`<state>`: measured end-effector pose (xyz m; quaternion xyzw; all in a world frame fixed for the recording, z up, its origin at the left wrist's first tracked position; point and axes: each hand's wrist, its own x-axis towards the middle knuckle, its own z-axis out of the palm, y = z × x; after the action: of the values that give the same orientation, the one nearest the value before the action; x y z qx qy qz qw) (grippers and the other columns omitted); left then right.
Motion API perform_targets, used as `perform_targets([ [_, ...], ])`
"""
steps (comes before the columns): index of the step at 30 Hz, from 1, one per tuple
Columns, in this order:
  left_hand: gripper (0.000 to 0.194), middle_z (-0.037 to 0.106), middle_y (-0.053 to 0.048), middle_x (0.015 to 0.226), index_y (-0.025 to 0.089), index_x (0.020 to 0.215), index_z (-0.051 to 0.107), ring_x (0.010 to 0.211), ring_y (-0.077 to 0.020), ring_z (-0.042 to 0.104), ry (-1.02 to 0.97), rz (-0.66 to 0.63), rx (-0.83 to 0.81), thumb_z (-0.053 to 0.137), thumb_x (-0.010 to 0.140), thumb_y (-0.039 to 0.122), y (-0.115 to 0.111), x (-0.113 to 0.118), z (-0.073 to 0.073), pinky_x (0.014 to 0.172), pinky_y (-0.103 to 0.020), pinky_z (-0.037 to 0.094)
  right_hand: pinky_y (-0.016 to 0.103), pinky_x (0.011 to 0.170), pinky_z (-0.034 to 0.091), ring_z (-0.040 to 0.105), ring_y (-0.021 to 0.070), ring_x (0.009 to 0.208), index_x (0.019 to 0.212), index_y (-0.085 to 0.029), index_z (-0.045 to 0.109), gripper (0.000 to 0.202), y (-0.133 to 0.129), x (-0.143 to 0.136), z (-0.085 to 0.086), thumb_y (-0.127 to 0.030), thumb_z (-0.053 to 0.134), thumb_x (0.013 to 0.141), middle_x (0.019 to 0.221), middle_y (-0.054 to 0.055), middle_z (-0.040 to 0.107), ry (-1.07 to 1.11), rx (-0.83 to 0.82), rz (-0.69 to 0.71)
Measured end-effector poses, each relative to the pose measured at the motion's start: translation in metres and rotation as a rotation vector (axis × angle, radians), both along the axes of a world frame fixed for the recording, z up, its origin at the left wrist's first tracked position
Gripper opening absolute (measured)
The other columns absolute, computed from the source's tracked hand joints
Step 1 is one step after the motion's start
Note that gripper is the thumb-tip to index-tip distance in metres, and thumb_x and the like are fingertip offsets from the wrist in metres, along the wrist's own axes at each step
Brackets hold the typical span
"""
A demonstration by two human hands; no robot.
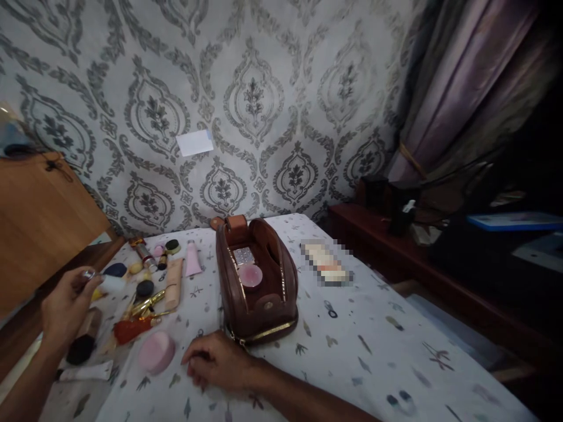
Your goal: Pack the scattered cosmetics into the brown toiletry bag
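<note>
My left hand [65,308] is raised over the cosmetics at the left, its thumb and fingers pinching the silver cap of a small whitish bottle [112,284]. My right hand [220,358] rests on the table in front of the bag, fingers loosely curled and apart, with nothing visible in them. Just left of it lies a round pink container [156,351]. The brown cosmetic bag [259,322] stands unzipped in the middle. Inside it are a round pink case [250,275] and a glittery silver item [243,256].
Around my left hand lie a beige tube [173,284], a pink tube [192,258], a dark-capped bottle [83,337], a white tube [85,371] and several small cosmetics. Right of the bag lies a blurred-out item [326,262]. A wooden panel [48,217] borders the left; a dark red cabinet [365,234] the right.
</note>
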<state>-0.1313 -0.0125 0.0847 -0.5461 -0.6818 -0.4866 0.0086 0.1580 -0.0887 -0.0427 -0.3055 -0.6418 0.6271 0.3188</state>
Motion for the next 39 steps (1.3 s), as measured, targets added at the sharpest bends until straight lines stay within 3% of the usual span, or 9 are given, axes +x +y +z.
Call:
perform_targets([
  [5,0.047,0.065,0.002,0.080,0.019,0.095,0.064,0.067,-0.0146,0.058,-0.414,-0.279,0.023,0.077,0.057,0.043,-0.014,0.041,0.024,0.059,-0.022,0.046,0.016,0.050,0.044,0.054,0.0060,0.052,0.090,-0.012,0.068,0.022,0.001,-0.002,-0.001,-0.008,0.050,0.079,0.068,-0.003,0.059,-0.002,-0.007,-0.003],
  [8,0.048,0.064,0.000,0.080,0.017,0.094,0.065,0.067,-0.0137,0.057,-0.494,-0.429,-0.005,0.079,0.059,0.046,-0.024,0.065,0.030,0.055,-0.021,0.046,0.017,0.050,0.045,0.054,0.0061,0.051,0.093,-0.013,0.067,0.018,0.000,-0.003,0.002,-0.015,0.052,0.083,0.068,-0.003,0.059,0.008,-0.024,-0.001],
  [16,0.040,0.065,-0.002,0.088,0.017,0.106,0.063,0.076,-0.0157,0.061,-0.360,-0.620,-0.182,0.068,0.078,0.046,-0.057,0.106,0.025,0.066,-0.024,0.051,0.020,0.052,0.047,0.058,0.0078,0.056,0.124,-0.018,0.053,0.059,-0.001,-0.001,0.009,-0.047,0.072,0.077,0.076,-0.004,0.057,0.180,-0.098,0.014],
  [21,0.035,0.069,-0.005,0.094,0.021,0.104,0.065,0.084,-0.0213,0.065,-0.164,-0.721,-0.303,0.067,0.079,0.046,-0.073,0.115,0.014,0.071,-0.029,0.055,0.019,0.050,0.046,0.062,0.0109,0.065,0.125,-0.020,0.050,0.088,-0.001,0.000,0.014,-0.061,0.084,0.054,0.089,-0.001,0.061,0.270,-0.190,0.022],
  [25,0.033,0.071,-0.005,0.093,0.023,0.103,0.068,0.083,-0.0217,0.067,0.024,-0.783,-0.332,0.065,0.081,0.046,-0.081,0.119,-0.002,0.070,-0.028,0.055,0.021,0.059,0.046,0.057,0.0110,0.069,0.109,-0.016,0.060,0.080,-0.002,0.002,0.019,-0.061,0.086,0.048,0.083,-0.002,0.061,0.261,-0.165,0.031],
  [28,0.031,0.072,-0.003,0.095,0.025,0.103,0.068,0.086,-0.0215,0.068,0.157,-0.799,-0.326,0.065,0.081,0.047,-0.086,0.125,-0.005,0.075,-0.028,0.055,0.022,0.063,0.043,0.052,0.0105,0.069,0.094,-0.014,0.063,0.061,-0.005,0.005,0.024,-0.061,0.081,0.059,0.078,-0.003,0.056,0.235,-0.048,0.009],
  [32,0.031,0.074,-0.003,0.095,0.026,0.100,0.070,0.085,-0.0222,0.069,0.228,-0.798,-0.315,0.064,0.081,0.050,-0.091,0.132,0.002,0.075,-0.028,0.056,0.023,0.068,0.042,0.050,0.0123,0.074,0.093,-0.016,0.062,0.032,-0.013,0.014,0.039,-0.045,0.069,0.080,0.081,-0.002,0.055,0.050,0.272,-0.082],
  [35,0.034,0.074,-0.005,0.100,0.026,0.104,0.070,0.088,-0.0235,0.069,0.196,-0.786,-0.280,0.063,0.082,0.052,-0.095,0.132,0.008,0.071,-0.028,0.057,0.024,0.069,0.042,0.049,0.0137,0.073,0.092,-0.017,0.059,0.026,-0.019,0.025,0.059,-0.042,0.061,0.087,0.081,0.000,0.054,-0.069,0.442,-0.119],
  [39,0.032,0.073,-0.003,0.103,0.030,0.107,0.069,0.092,-0.0234,0.069,0.155,-0.808,-0.233,0.065,0.082,0.049,-0.098,0.141,0.017,0.075,-0.028,0.057,0.028,0.081,0.044,0.055,0.0168,0.085,0.100,-0.014,0.058,0.023,-0.028,0.047,0.090,-0.036,0.053,0.093,0.094,0.005,0.058,0.001,0.607,-0.128],
])
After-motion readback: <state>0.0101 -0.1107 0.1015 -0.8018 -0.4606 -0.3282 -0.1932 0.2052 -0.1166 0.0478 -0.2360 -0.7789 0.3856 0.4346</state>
